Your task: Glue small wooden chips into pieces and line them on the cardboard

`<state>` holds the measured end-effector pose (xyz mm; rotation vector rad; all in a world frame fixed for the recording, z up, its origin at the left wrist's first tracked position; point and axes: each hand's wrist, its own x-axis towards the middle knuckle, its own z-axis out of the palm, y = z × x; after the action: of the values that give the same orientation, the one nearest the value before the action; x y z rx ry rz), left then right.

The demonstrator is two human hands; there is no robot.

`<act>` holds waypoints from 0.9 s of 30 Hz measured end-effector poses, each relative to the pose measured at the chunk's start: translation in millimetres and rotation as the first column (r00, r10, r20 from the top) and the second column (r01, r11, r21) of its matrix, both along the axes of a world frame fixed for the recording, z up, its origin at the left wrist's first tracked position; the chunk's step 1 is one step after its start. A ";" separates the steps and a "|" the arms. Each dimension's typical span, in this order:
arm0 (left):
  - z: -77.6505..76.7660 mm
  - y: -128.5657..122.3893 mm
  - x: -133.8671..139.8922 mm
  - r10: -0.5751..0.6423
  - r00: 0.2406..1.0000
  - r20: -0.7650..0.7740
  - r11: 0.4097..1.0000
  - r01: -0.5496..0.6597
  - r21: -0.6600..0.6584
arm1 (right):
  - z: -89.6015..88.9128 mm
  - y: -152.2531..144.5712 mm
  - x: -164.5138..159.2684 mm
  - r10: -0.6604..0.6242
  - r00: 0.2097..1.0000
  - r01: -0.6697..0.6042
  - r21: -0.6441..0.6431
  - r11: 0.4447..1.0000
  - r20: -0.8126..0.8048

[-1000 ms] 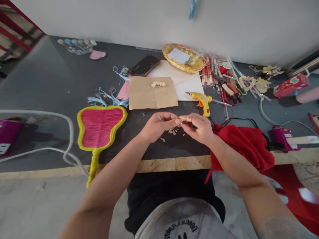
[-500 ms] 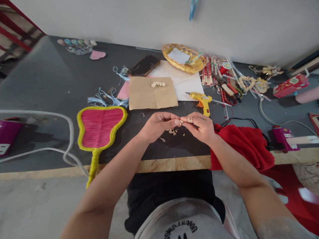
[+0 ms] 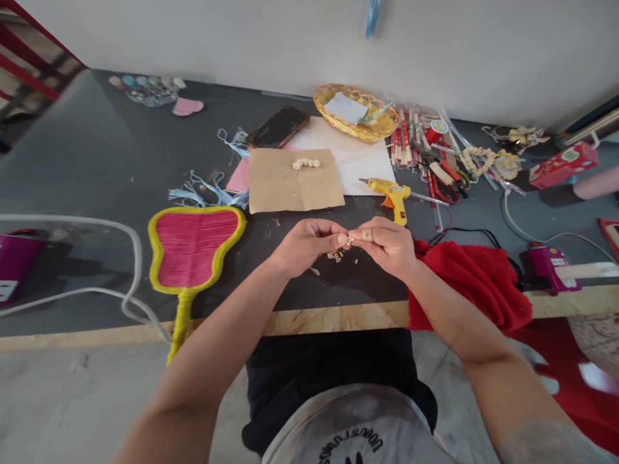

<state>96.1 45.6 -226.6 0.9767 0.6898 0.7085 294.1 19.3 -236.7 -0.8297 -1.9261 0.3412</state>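
Slightly, the fingers of the bare right hand [image 3: 391,247] have shifted since the earlier frame. I see them and the bare left hand [image 3: 307,247] pinching one small beige cluster of stubby pieces [image 3: 349,241] at centre, between both, equally near; its long axis I cannot tell. Dark grey tabletop [image 3: 309,293] extends below, until the pale wooden edge [image 3: 338,318].

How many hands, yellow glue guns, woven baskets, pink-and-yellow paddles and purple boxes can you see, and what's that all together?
Hands: 2 (left hand, right hand)
Yellow glue gun: 1
Woven basket: 1
Pink-and-yellow paddle: 1
Purple boxes: 2 (left box, right box)
Total: 7
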 end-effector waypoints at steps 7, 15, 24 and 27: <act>-3.7 1.0 0.9 0.031 1.000 0.003 0.999 -0.031 -0.032 | -1.5 1.8 0.8 0.006 1.000 -0.005 -0.004 1.000 0.005; -1.4 -0.2 1.2 0.077 0.997 0.008 0.995 -0.076 -0.064 | -0.6 0.4 1.6 -0.004 0.999 0.004 -0.008 1.000 0.033; 2.1 0.8 -0.9 0.127 0.990 0.055 0.982 -0.118 -0.147 | 13.4 8.1 26.5 -0.336 0.928 0.351 -0.077 0.933 0.162; 5.4 2.2 -2.5 0.162 0.977 0.139 0.971 -0.132 -0.201 | 17.9 19.5 52.1 -0.572 0.765 0.629 -0.158 0.761 0.295</act>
<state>93.5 47.8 -221.2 0.6914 0.6853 0.8232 346.2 38.8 -218.7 -1.6713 -1.7135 0.0847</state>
